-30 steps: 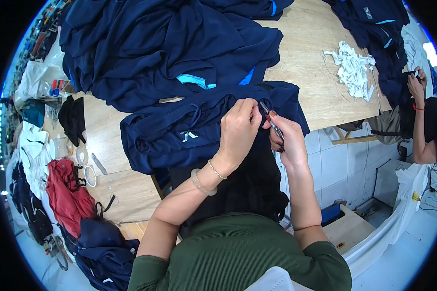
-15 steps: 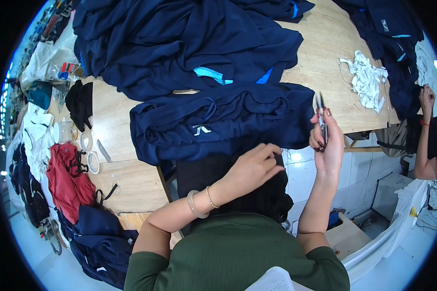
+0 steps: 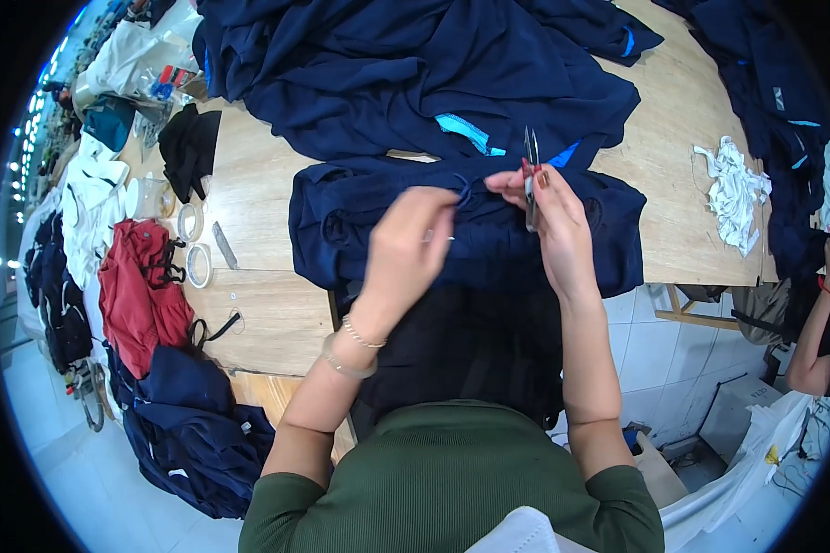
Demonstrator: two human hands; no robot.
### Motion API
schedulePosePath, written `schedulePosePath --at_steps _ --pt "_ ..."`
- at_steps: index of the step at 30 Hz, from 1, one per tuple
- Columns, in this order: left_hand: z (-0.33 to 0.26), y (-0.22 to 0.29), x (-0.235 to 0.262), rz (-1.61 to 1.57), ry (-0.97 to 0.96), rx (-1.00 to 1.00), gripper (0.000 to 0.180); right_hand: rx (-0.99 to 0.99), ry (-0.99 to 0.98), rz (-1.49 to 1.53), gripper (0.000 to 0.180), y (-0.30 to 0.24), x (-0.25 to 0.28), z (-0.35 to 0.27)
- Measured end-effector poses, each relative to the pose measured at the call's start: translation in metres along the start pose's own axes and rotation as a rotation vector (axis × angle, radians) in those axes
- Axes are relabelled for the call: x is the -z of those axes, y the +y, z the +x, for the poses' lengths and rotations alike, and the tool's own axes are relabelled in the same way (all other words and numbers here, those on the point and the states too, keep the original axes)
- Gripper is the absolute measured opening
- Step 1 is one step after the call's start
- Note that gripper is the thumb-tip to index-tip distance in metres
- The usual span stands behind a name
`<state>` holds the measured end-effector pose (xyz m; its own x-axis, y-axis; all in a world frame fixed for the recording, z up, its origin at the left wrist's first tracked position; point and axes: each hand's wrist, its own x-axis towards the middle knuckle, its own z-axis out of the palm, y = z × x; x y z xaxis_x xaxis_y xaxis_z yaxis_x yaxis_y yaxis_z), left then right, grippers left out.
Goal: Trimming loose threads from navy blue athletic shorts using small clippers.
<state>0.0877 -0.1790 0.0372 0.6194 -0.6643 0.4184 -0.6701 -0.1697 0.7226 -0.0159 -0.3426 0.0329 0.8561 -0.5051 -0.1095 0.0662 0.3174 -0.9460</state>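
Observation:
A folded navy garment (image 3: 498, 261) with a gathered waist opening and a navy drawstring (image 3: 466, 192) lies at the table's near edge. Over its left half is my left hand (image 3: 406, 244), fingers curled near the drawstring and smeared by motion; whether they pinch the cloth does not show. My right hand (image 3: 560, 230) is closed around small metal thread snips (image 3: 531, 207), held above the garment's right half with the blades pointing away from me. The white mark on the garment's front is mostly covered by my left hand.
Beyond lies a big heap of navy garments (image 3: 369, 83) with light blue trim. White cloth scraps (image 3: 733, 198) are on the right. On the left sit tape rolls (image 3: 198, 264), a grey blade-like strip (image 3: 224, 246) and a red bag (image 3: 143, 286). Another person's arm (image 3: 813, 336) shows far right.
Both my hands have moved forward over the garment; the right hand brought the snips inward from its right edge. The whole view has shifted a little.

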Motion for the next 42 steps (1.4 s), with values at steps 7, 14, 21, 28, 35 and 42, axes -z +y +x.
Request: schedulePosePath --at_steps 7,14,21,28,35,42 --pt "0.015 -0.029 -0.036 0.268 -0.087 0.022 0.027 0.031 0.103 0.106 0.036 0.025 0.019 0.015" --pt "0.023 -0.030 -0.035 0.336 -0.108 -0.055 0.022 0.060 0.090 0.044 0.036 0.023 0.018 0.015" --pt "0.035 -0.013 -0.034 0.372 -0.149 0.129 0.016 0.022 0.106 0.007 0.035 0.020 0.016 0.014" --pt "0.029 -0.020 -0.029 0.228 -0.253 0.091 0.011 0.009 0.076 -0.052 0.030 0.024 0.011 0.019" --pt "0.029 -0.032 -0.032 0.230 -0.151 0.153 0.006 0.020 -0.029 -0.594 0.024 0.030 -0.004 0.022" --pt "0.033 -0.032 -0.030 0.405 -0.257 0.033 0.008 0.008 0.011 -0.699 0.023 0.031 -0.002 0.019"
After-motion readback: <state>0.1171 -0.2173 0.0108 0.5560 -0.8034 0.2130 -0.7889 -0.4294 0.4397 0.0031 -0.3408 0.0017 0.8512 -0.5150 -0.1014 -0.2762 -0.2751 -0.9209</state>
